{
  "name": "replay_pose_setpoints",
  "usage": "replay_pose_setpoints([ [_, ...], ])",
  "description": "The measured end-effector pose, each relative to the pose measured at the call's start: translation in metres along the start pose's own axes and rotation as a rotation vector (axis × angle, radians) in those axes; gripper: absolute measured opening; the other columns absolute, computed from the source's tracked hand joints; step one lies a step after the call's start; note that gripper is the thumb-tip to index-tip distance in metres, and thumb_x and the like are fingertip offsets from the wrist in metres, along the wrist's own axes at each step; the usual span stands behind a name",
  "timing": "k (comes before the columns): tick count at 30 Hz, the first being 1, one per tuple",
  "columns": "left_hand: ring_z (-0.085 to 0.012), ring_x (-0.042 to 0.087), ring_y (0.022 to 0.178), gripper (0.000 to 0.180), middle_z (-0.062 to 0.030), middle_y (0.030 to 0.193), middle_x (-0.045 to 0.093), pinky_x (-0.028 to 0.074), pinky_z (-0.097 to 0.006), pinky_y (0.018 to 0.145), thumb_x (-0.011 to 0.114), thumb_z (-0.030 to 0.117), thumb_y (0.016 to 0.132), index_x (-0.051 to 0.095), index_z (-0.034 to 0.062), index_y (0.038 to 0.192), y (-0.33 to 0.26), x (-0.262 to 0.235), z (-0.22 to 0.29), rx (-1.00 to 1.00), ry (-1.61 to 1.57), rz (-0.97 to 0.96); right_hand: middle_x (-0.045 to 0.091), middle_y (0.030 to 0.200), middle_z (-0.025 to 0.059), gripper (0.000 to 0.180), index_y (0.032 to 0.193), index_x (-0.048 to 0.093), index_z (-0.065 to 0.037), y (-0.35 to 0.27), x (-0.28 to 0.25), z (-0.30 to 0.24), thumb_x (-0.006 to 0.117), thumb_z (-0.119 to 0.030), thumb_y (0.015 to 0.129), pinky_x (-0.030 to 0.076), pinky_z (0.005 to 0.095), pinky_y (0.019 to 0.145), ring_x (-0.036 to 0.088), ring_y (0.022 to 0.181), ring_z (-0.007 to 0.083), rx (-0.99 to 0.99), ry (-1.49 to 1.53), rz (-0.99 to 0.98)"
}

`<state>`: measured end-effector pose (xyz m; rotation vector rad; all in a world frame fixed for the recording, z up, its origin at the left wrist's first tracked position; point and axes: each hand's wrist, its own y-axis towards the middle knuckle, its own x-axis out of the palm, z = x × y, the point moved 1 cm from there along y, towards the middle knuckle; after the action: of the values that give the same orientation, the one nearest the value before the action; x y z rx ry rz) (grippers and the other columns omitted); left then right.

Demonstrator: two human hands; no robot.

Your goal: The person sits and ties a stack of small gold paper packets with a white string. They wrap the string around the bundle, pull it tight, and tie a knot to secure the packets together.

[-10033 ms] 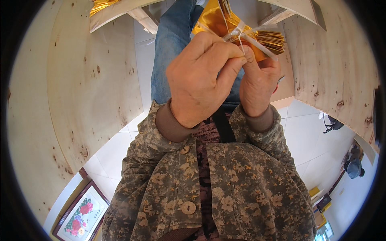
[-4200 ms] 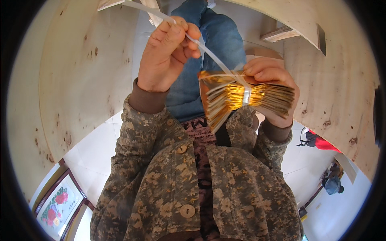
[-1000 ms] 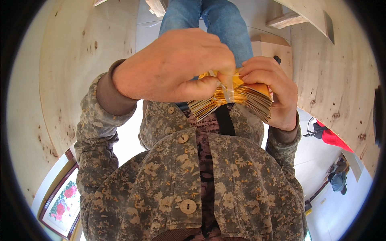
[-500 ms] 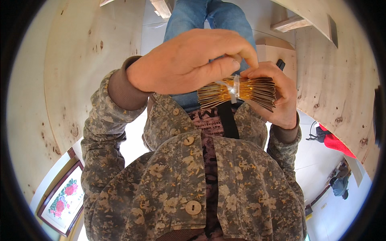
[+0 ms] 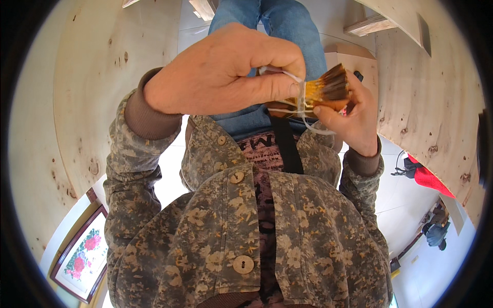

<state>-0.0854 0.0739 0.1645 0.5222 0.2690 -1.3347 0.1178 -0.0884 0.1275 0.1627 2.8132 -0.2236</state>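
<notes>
In front of my lap I hold a bundle of thin gold-and-brown sheets (image 5: 328, 90), cinched at its middle so that the ends flare. A thin translucent strip (image 5: 310, 127) wraps the waist of the bundle, its loose end curving out below. My right hand (image 5: 357, 120) is closed around the flared right end, thumb on the near side. My left hand (image 5: 226, 72) is closed too, thumb and index finger pinching the strip at the waist. That hand hides much of the bundle's left part.
Pale plywood surfaces flank me on the left (image 5: 102, 102) and right (image 5: 421, 113). A cardboard box (image 5: 354, 56) stands beyond my right hand. On the right lie a red item (image 5: 431, 179) and a dark cable. A framed flower picture (image 5: 82, 254) is at lower left.
The bundle has turned and tilted, its right end rising. My left hand has moved slightly left and down onto the strip, whose loose end now shows below.
</notes>
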Motion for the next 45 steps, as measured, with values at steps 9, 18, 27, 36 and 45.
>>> replay_pose_setpoints([
  [9,-0.008,0.049,0.066,0.019,-0.0031,0.08,0.061,0.038,-0.024,0.058,0.061,0.016,0.1,0.067,-0.0019,0.098,-0.018,-0.006,0.024,-0.272,0.154,0.234,0.066,0.088,0.001,0.034,0.108,0.065,0.0,0.004,-0.002,0.018,0.073,-0.021,0.083,0.045,0.019,0.063,0.059,0.074,0.0061,0.302,0.362,0.141],
  [18,-0.0011,0.035,0.055,0.021,0.0059,0.061,0.049,0.026,-0.023,0.048,0.067,0.021,0.096,0.073,0.0011,0.092,-0.045,0.007,-0.016,-0.314,0.064,0.617,0.067,0.089,0.0026,0.037,0.111,0.063,-0.002,0.002,-0.006,0.028,0.074,-0.026,0.084,0.043,0.0188,0.055,0.058,0.07,0.0053,0.307,0.549,0.166],
  [27,-0.0235,0.06,0.089,0.022,-0.0101,0.098,0.065,0.049,-0.032,0.081,0.067,0.006,0.085,0.069,0.0024,0.107,-0.038,0.023,-0.025,-0.334,0.61,0.818,0.068,0.093,0.0023,0.033,0.112,0.063,-0.002,0.005,0.0,0.022,0.073,-0.021,0.087,0.043,0.0201,0.055,0.059,0.073,0.0057,0.294,0.608,0.238],
  [36,-0.0187,0.061,0.077,0.011,-0.0042,0.08,0.066,0.047,-0.03,0.071,0.076,0.001,0.075,0.069,0.0049,0.083,-0.006,0.067,-0.007,-0.254,0.355,0.884,0.068,0.1,0.005,0.033,0.113,0.061,0.0,0.011,0.022,0.008,0.073,-0.017,0.088,0.047,0.0225,0.061,0.062,0.08,0.009,0.119,0.622,0.486],
  [45,-0.0151,0.06,0.071,0.011,-0.0037,0.075,0.065,0.047,-0.029,0.065,0.08,0.006,0.074,0.072,0.0041,0.081,0.011,0.082,-0.005,-0.372,0.394,0.908,0.064,0.115,0.0115,0.039,0.12,0.052,0.003,0.004,0.049,0.003,0.073,0.002,0.087,0.052,0.0285,0.092,0.064,0.105,0.0174,-0.052,0.569,0.596],
])
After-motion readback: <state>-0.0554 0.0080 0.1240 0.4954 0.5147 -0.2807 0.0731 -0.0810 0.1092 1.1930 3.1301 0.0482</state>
